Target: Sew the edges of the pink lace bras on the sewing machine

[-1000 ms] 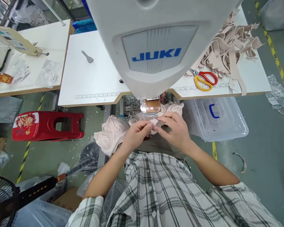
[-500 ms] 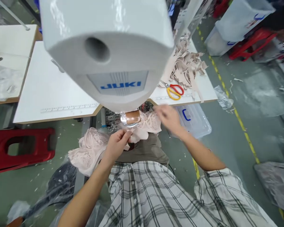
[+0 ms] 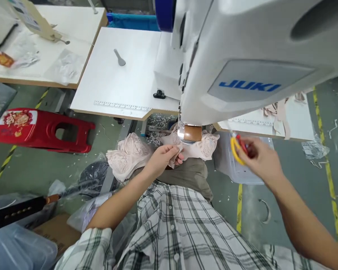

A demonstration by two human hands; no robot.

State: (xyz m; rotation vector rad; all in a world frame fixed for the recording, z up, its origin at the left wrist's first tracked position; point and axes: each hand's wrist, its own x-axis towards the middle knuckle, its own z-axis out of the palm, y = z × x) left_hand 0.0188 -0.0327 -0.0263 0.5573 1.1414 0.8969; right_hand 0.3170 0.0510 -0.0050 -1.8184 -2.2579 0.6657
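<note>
The right hand (image 3: 260,157) grips blurred scissors (image 3: 237,148) near the bench's front edge (image 3: 297,134). The left hand (image 3: 163,158) pinches a half-hidden lace bra (image 3: 206,147).

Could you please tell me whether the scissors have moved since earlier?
Yes, the scissors have moved off the tabletop toward the plaid shirt, in the right hand.

Blue capitals reading JUKI (image 3: 250,86) stand on the grey nameplate (image 3: 253,71) of the white sewing machine (image 3: 242,45). Ruler scales (image 3: 121,106) run along the front edge of the bench (image 3: 107,84), left and right of the machine, their numbers too small to read. Print (image 3: 24,12) on the beige machine head (image 3: 39,28) at left is likewise illegible
</note>
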